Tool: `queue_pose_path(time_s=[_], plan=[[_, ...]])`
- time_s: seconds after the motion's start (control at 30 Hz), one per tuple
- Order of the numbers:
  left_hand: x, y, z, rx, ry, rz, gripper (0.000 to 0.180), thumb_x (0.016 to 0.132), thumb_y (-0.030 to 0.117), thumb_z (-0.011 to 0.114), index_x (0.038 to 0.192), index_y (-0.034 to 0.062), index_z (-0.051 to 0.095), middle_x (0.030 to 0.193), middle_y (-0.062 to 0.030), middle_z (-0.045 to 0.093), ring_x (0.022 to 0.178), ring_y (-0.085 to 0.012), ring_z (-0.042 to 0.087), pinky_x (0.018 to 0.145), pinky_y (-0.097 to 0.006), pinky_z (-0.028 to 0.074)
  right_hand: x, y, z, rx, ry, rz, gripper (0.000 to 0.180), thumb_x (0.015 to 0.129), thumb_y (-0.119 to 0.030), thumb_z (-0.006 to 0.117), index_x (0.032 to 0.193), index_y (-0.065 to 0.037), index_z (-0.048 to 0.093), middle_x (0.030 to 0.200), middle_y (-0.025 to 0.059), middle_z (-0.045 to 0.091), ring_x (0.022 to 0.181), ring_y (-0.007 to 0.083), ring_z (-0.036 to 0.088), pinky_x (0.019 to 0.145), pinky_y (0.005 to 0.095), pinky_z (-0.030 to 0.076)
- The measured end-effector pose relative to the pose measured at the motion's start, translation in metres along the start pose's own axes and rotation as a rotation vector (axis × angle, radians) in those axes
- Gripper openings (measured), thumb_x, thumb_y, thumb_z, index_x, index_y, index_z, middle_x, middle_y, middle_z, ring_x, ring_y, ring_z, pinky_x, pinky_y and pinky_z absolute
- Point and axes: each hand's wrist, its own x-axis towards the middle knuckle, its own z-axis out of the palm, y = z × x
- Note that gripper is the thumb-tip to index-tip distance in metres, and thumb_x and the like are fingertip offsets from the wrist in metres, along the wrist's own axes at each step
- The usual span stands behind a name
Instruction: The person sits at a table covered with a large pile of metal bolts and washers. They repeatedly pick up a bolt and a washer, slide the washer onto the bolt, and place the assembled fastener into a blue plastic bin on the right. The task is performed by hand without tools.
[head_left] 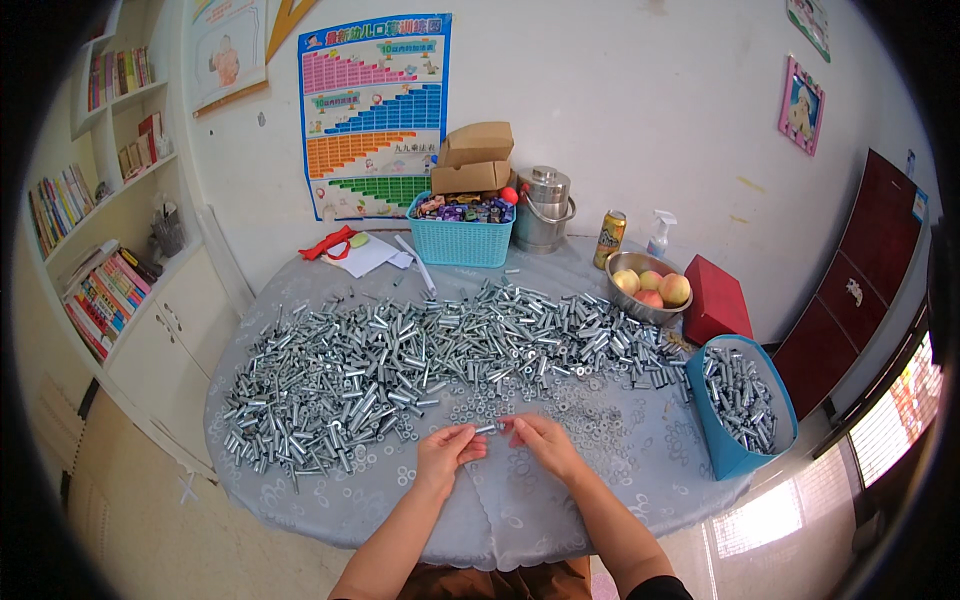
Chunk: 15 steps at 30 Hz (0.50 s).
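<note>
Near the front of the table my left hand pinches a short silver metal bolt between thumb and fingers. The bolt lies roughly level and points toward my right hand. My right fingers are pinched together at its right end; whatever small part they grip is too small to name. Just beyond both hands lie many loose washers, spread flat on the cloth. Behind these a wide heap of silver bolts and metal sleeves stretches across the table.
A blue bin full of metal bolts stands at the right edge. Along the back are a turquoise basket, a steel canister, a drink can, a spray bottle, a bowl of fruit and a red box.
</note>
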Motion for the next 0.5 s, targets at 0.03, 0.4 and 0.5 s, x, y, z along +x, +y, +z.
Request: queue_pose_path(time_s=[0.03,0.4,0.5], plan=[[0.0,0.0,-0.001,-0.003,-0.001,0.001,0.019,0.085,0.007,0.056,0.098,-0.007,0.057,0.085,-0.0169,0.063,0.068,-0.02,0.063,0.064,-0.029,0.055,0.001,0.003,0.0,-0.003,0.018,0.005,0.032,0.094,-0.025,0.042,0.102,0.001,0.06,0.091,0.0054,0.059,0.074,0.0111,0.054,0.071,0.0247,0.045],[-0.003,0.0,0.005,0.072,-0.03,0.025,0.019,0.084,0.005,0.057,0.098,-0.0079,0.058,0.086,-0.017,0.063,0.071,-0.0213,0.064,0.066,-0.029,0.055,0.0,0.008,-0.005,0.02,0.035,0.027,0.041,0.094,-0.032,0.04,0.099,0.003,0.061,0.086,0.0067,0.061,0.076,0.0122,0.056,0.07,0.0255,0.046],[-0.007,0.003,0.013,0.129,-0.068,0.044,0.018,0.084,0.003,0.056,0.098,-0.0077,0.058,0.087,-0.0168,0.063,0.072,-0.0215,0.064,0.067,-0.029,0.055,0.002,0.016,-0.01,0.121,0.121,0.26,0.038,0.094,-0.029,0.043,0.098,0.003,0.062,0.087,0.008,0.063,0.077,0.0129,0.057,0.07,0.0258,0.046]])
